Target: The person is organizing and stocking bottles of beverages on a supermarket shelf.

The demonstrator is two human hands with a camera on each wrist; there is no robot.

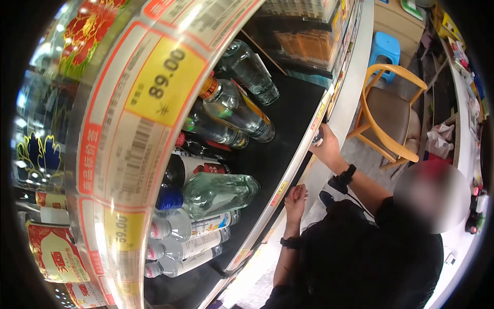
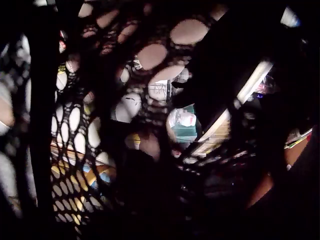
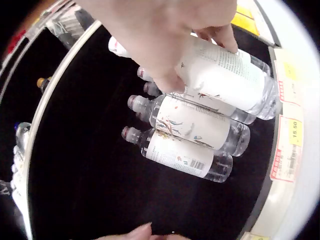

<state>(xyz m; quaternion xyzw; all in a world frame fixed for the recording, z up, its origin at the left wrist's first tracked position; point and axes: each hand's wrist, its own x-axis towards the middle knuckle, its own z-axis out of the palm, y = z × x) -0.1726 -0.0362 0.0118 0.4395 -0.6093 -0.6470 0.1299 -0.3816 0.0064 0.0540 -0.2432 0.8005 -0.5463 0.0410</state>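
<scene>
In the head view, my right hand (image 1: 326, 149) reaches to the shelf edge, with a small rounded part of what it holds showing at the fingers. The right wrist view shows this hand (image 3: 160, 35) gripping a clear water bottle (image 3: 225, 75) with a white printed label, thumb on one side and fingers on the other. Similar bottles (image 3: 187, 122) stand close beside it in the dark shelf bay. My left hand (image 1: 296, 200) is near the lower shelf edge, its fingers loosely bent and holding nothing. Dark mesh fabric (image 2: 75, 135) covers most of the left wrist view, hiding that hand.
Price tags (image 3: 287, 145) line the shelf front. Glass bottles (image 1: 221, 193) stand on the upper shelf behind a large price strip (image 1: 164, 77). A wooden chair (image 1: 393, 116) and a blue stool (image 1: 385, 54) are in the aisle.
</scene>
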